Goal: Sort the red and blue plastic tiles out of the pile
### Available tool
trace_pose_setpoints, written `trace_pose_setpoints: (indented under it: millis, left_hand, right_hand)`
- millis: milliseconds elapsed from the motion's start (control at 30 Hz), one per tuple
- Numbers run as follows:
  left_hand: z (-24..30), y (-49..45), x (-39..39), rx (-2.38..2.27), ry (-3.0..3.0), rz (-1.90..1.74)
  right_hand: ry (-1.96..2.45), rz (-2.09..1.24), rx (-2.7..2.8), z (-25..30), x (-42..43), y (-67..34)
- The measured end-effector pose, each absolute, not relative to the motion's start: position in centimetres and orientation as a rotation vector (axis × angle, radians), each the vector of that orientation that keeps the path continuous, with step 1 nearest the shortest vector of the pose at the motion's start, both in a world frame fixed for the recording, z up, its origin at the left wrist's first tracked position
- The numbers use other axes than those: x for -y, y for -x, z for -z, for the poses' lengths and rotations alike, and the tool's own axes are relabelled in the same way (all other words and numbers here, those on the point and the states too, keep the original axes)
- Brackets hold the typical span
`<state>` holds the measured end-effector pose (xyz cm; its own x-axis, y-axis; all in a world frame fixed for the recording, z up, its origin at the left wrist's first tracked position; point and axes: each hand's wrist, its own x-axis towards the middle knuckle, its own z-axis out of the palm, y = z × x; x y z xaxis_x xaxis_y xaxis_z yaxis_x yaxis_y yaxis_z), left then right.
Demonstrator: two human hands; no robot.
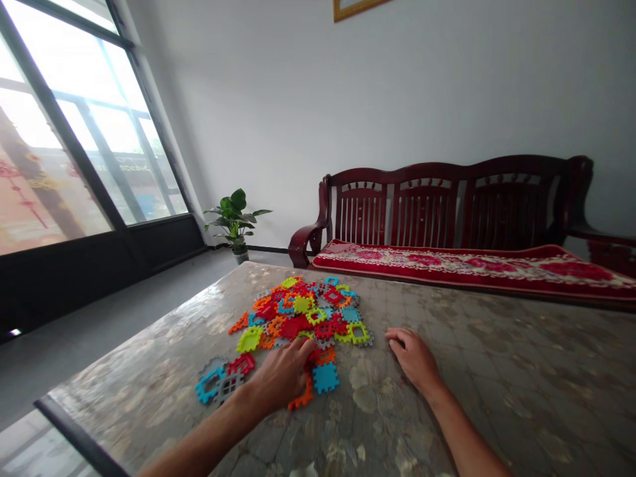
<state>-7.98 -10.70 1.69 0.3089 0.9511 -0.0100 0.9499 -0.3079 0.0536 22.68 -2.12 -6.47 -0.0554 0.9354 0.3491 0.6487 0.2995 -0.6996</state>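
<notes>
Beneath and beyond the left hand (284, 371), one pile of toothed plastic tiles (295, 326), too overlapped to be counted, is touched; whether any is pinched cannot be told. Left of it four loose tiles (227, 382) are grouped; just right, one blue tile (326, 377) is seen. The right hand (413, 361), farther off, is loosely curled, bare.
</notes>
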Motion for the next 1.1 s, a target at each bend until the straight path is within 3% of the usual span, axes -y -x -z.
trace_pose_setpoints:
  millis: [333, 533, 633, 767, 1000, 1100]
  left_hand:
    - [-2.7, 10.5, 7.8, -1.995, -2.12, -0.575]
    - [-4.0, 10.9, 2.5, -1.948, -1.806, -1.067]
    - [-4.4, 11.0, 0.4, -1.949, -1.805, -1.128]
    - [-3.8, 10.8, 1.3, -2.097, -2.106, -1.015]
    - [-2.6, 8.6, 6.1, -1.94, -2.324, -0.135]
    - [-2.1, 8.0, 6.6, -1.977, -2.346, 0.03]
  right_hand:
    - [1.426, -0.465, 1.798, 6.5, 2.0, -22.8]
    - [1.432, -0.465, 1.8, 6.5, 2.0, -22.8]
    - [1.42, -0.475, 1.801, 6.4, 2.0, -22.9]
    - [1.422, -0.475, 1.793, 6.3, 2.1, -22.8]
    - [1.431, -0.467, 1.794, 6.3, 2.1, -22.7]
    - [1.434, -0.461, 1.792, 6.3, 2.1, -22.7]
